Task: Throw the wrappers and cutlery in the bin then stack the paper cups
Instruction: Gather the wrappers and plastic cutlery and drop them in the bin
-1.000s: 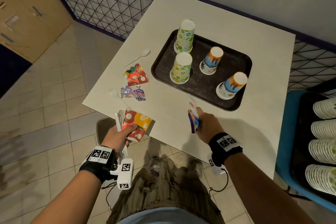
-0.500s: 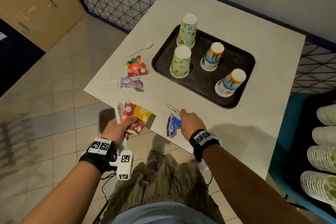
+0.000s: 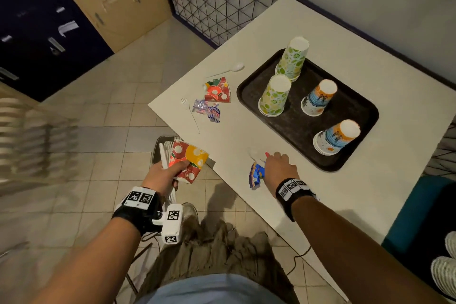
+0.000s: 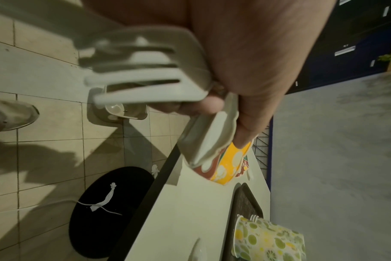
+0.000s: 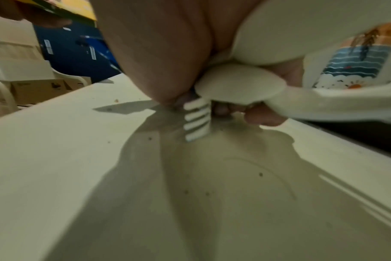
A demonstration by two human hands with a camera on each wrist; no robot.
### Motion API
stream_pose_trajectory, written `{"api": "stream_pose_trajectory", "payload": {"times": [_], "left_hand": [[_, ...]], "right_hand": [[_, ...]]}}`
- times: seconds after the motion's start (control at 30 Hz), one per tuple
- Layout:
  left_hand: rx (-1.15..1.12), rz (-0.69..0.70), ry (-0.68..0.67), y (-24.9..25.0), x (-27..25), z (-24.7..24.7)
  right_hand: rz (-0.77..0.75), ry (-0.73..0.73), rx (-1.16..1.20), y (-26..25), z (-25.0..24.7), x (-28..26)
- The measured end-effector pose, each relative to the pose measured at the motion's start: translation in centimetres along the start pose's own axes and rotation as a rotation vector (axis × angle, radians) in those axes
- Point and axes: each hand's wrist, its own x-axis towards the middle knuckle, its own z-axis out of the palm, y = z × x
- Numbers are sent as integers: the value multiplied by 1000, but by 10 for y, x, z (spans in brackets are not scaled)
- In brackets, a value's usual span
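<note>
My left hand (image 3: 164,176) grips a red and orange wrapper (image 3: 191,159) and a bundle of white plastic cutlery (image 3: 164,153) just off the table's near left edge; the fork tines (image 4: 134,77) show up close in the left wrist view. My right hand (image 3: 278,168) holds a blue wrapper (image 3: 256,175) and white cutlery low on the table, just in front of the tray. Its fork (image 5: 198,121) stands tines-down on the tabletop beside a spoon (image 5: 239,84). Several upturned paper cups, two green (image 3: 274,96) and two blue-orange (image 3: 335,137), stand on the black tray (image 3: 296,126).
On the white table (image 3: 246,136) lie a red wrapper (image 3: 218,90), a blue-red wrapper (image 3: 207,110), a white spoon (image 3: 229,69) and a white fork (image 3: 191,111). A dark bin (image 4: 114,203) sits on the floor under the near left edge. Cup stacks (image 3: 444,274) are at right.
The head view has swung left. My right hand, holding the blue wrapper and cutlery, has come down onto the table near the tray. The left hand keeps its grip in place.
</note>
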Motion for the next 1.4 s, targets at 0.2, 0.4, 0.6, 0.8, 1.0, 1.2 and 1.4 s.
{"api": "stream_pose_trajectory", "payload": {"times": [0.2, 0.4, 0.6, 0.8, 1.0, 1.2, 1.4], "left_hand": [[-17, -15, 28, 10, 23, -32], [-79, -11, 61, 26, 65, -99], [-84, 5, 124, 30, 100, -158], [-98, -90, 207, 6, 144, -185], [-119, -161, 233, -55, 227, -179], [35, -293, 315, -146, 334, -167], [200, -362, 235, -204, 413, -139]], "right_hand": [[97, -49, 295, -5, -16, 13], [-116, 97, 796, -91, -65, 5], [-424, -78, 887, -228, -80, 22], [-386, -382, 803, -324, -32, 81], [-102, -460, 710, -364, 38, 153], [152, -494, 752, -393, 145, 234], [216, -585, 799, -399, 221, 304]]}}
